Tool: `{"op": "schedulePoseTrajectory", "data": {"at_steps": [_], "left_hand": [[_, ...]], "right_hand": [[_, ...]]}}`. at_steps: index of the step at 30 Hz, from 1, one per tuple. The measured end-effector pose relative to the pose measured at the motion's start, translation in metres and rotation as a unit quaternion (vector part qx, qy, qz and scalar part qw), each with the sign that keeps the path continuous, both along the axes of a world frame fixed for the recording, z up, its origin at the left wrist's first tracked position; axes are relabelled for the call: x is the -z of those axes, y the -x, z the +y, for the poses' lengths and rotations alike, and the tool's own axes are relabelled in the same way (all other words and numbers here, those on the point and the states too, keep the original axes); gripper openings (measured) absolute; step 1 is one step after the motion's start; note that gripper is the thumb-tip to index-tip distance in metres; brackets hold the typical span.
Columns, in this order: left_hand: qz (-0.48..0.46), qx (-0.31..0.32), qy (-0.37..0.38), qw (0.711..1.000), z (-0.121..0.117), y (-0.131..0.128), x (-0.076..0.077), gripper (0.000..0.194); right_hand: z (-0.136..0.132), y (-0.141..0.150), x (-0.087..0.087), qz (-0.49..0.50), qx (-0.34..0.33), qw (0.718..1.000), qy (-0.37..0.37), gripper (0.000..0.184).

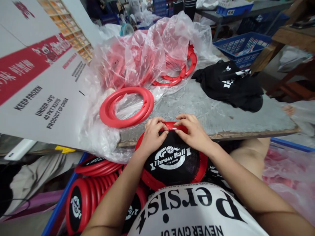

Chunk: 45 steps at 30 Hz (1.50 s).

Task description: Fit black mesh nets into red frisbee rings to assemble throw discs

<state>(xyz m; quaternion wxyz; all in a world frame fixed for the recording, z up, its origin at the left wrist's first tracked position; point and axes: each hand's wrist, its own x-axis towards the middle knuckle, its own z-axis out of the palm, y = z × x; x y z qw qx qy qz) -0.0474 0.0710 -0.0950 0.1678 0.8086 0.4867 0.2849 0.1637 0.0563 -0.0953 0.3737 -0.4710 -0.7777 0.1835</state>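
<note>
A throw-ball disc (172,160) with a red rim and a black mesh face printed "Throw Ball" rests against my body at the table's front edge. My left hand (155,131) pinches the upper left of its rim, thumb on the mesh side. On the upper right of the same rim, my right hand (190,129) grips with the thumb and curled fingers. Loose red rings (105,113) lie stacked just beyond my left hand. A pile of black printed mesh fabric (228,87) sits on the right of the table.
Clear plastic bagging (137,55) with several red rings covers the table's back. A printed carton (49,88) stands at left. Finished-looking discs (86,200) fill a blue-edged crate below. A blue basket (241,46) is behind the grey table (177,98).
</note>
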Motion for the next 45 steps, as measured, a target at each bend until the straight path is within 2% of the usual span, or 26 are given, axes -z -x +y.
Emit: {"op": "schedulePoseTrajectory", "data": {"at_steps": [4, 12, 20, 32, 37, 42, 45], "left_hand": [[0.001, -0.003, -0.002, 1.0, -0.003, -0.008, -0.008, 0.006], [0.008, -0.054, 0.012, 0.998, -0.006, -0.023, -0.018, 0.009], [0.014, -0.046, 0.013, 0.999, -0.002, -0.029, -0.013, 0.01], [0.018, -0.061, 0.042, 0.997, -0.003, -0.038, -0.018, 0.011], [0.048, -0.074, 0.029, 0.996, 0.0, -0.049, -0.014, 0.013], [0.096, -0.014, 0.031, 0.995, 0.005, -0.043, -0.007, 0.005], [0.091, 0.025, 0.043, 0.995, 0.011, -0.03, -0.003, 0.02]], "right_hand": [[0.013, 0.012, 0.003, -0.016, -0.015, 0.998, 0.056, 0.007], [0.013, 0.003, 0.006, 0.084, -0.02, 0.991, 0.097, 0.011], [0.013, -0.002, 0.013, 0.098, 0.008, 0.99, 0.099, 0.011], [0.012, -0.006, 0.016, 0.094, 0.028, 0.991, 0.094, 0.014], [0.014, -0.006, 0.02, 0.085, 0.063, 0.99, 0.094, 0.014], [0.017, -0.014, 0.03, 0.062, 0.064, 0.992, 0.093, 0.013], [0.021, -0.021, 0.038, 0.063, 0.068, 0.99, 0.104, 0.013]]}}
